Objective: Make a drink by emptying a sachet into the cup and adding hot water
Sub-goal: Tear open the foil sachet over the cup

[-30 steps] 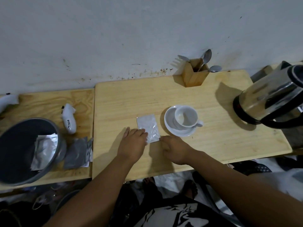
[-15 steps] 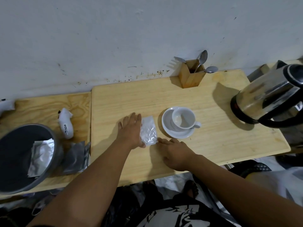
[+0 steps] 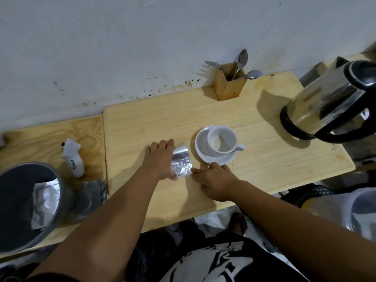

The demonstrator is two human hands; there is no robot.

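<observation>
Silver foil sachet (image 3: 181,162), crinkled and roughly square, lies on the pale wooden board (image 3: 254,159) between both hands. Left hand (image 3: 162,159), fingers extended flat, touches the sachet's edge at 9 o'clock; whether the thumb grips it cannot be told. Right hand (image 3: 215,181) rests flat, fingers straight, one fingertip touching the sachet's corner at 5 o'clock. White ceramic cup (image 3: 221,142) stands on a white saucer (image 3: 200,148) just beside the sachet at 2 o'clock. Steel electric kettle (image 3: 333,102) stands further out at 2 o'clock.
</observation>
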